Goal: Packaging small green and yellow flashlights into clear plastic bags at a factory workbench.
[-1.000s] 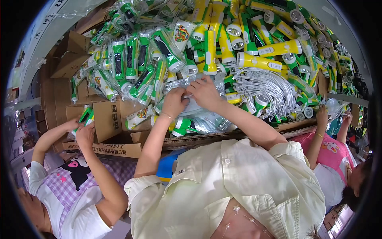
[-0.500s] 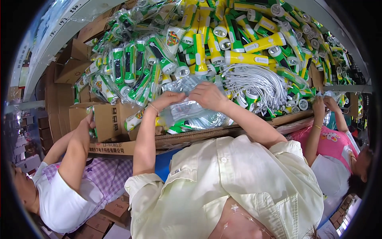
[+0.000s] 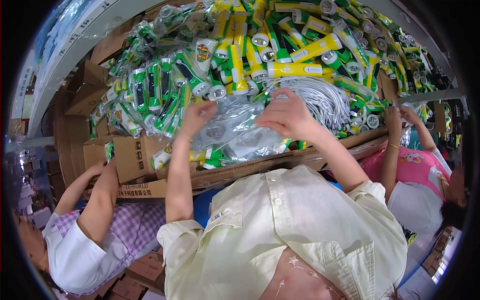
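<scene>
A heap of clear plastic bags [image 3: 232, 132] lies before me at the near side of the pile. At its left edge is my left hand [image 3: 198, 119], smeared by motion, so its finger pose is unclear. Over the right side of the bags is my right hand [image 3: 291, 118], its fingers bent and spread apart, with nothing visible held. Just beyond that hand rests a bundle of white cables [image 3: 327, 102]. Yellow flashlights [image 3: 236, 70] lie loose past the bags, and green flashlights in clear wrapping [image 3: 154, 85] are heaped to the left.
A long cardboard edge [image 3: 225, 172] runs between me and the pile. On the left, a co-worker's arm [image 3: 104, 187] reaches to an open carton [image 3: 131, 157]. Another co-worker's hands [image 3: 401, 117] work at the right. A grey metal frame bar [image 3: 435, 96] stands at the right.
My hands have moved apart: the left went left, the right slightly right with its fingers spreading. They were close together on the plastic bags before. The pile has shifted slightly left in view.
</scene>
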The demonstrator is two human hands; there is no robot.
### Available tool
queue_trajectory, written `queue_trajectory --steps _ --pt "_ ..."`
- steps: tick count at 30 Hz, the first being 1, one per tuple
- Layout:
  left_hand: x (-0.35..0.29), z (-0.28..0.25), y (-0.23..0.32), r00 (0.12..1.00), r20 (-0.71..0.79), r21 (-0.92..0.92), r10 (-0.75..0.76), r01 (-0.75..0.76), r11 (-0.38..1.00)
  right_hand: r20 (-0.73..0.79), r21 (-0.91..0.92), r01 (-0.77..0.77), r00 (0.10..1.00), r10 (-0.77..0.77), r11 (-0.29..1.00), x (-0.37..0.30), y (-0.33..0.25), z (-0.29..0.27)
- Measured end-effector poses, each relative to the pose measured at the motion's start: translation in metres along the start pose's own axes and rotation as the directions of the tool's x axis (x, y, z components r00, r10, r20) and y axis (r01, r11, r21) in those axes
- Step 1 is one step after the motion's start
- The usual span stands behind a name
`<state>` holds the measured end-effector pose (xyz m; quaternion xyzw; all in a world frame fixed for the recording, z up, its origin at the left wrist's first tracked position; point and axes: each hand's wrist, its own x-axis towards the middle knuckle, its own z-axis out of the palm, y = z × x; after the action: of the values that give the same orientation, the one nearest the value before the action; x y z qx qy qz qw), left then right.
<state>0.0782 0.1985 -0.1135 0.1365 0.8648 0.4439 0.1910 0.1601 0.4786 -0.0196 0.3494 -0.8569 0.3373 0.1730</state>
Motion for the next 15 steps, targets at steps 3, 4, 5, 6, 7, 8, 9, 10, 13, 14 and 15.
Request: queue_trajectory --steps 3,4,5,6,7,8,9,10,13,14,15 --pt "-0.011 -0.020 0.081 0.999 0.033 -0.244 -0.037 0.044 0.969 0.018 -0.019 -0.066 0.998 0.066 0.998 -0.006 0.004 0.001" --pt "-0.019 -0.004 0.106 0.987 0.109 -0.186 0.119 -0.097 0.978 0.014 -0.013 -0.073 0.997 0.073 0.997 -0.008 0.007 0.003" --pt "-0.026 0.008 0.120 0.948 0.184 -0.130 0.259 -0.237 0.963 0.011 -0.011 -0.076 0.997 0.076 0.997 -0.008 0.010 0.005" --pt "-0.034 0.015 0.123 0.951 0.177 -0.126 0.254 -0.234 0.964 0.008 0.006 -0.059 0.998 0.059 0.998 -0.005 0.009 0.007" --pt "-0.040 0.022 0.122 0.975 0.147 -0.061 0.166 -0.158 0.986 0.003 0.021 -0.044 0.999 0.044 0.999 -0.002 0.008 0.008" --pt "-0.044 0.029 0.119 0.990 0.118 -0.002 0.079 -0.079 0.997 0.006 0.022 -0.045 0.999 0.045 0.999 -0.002 0.007 0.009" --pt "-0.046 0.034 0.115 0.990 0.119 -0.004 0.078 -0.078 0.997 0.007 0.019 -0.035 0.999 0.034 0.999 -0.001 0.006 0.011" --pt "-0.047 0.038 0.111 0.991 0.057 0.002 0.124 -0.124 0.992 0.009 0.015 -0.025 1.000 0.025 1.000 -0.001 0.006 0.011" --pt "-0.051 0.040 0.113 0.984 -0.020 0.105 0.176 -0.173 0.979 0.080 -0.042 -0.030 0.996 0.034 0.999 -0.002 0.003 0.013" --pt "-0.052 0.041 0.115 0.983 -0.024 0.199 0.181 -0.173 0.965 0.081 -0.044 -0.029 0.996 0.033 0.999 -0.003 0.003 0.014" --pt "-0.053 0.040 0.115 0.983 -0.026 0.198 0.182 -0.174 0.965 0.152 -0.102 -0.015 0.988 0.030 0.995 -0.003 0.003 0.015"
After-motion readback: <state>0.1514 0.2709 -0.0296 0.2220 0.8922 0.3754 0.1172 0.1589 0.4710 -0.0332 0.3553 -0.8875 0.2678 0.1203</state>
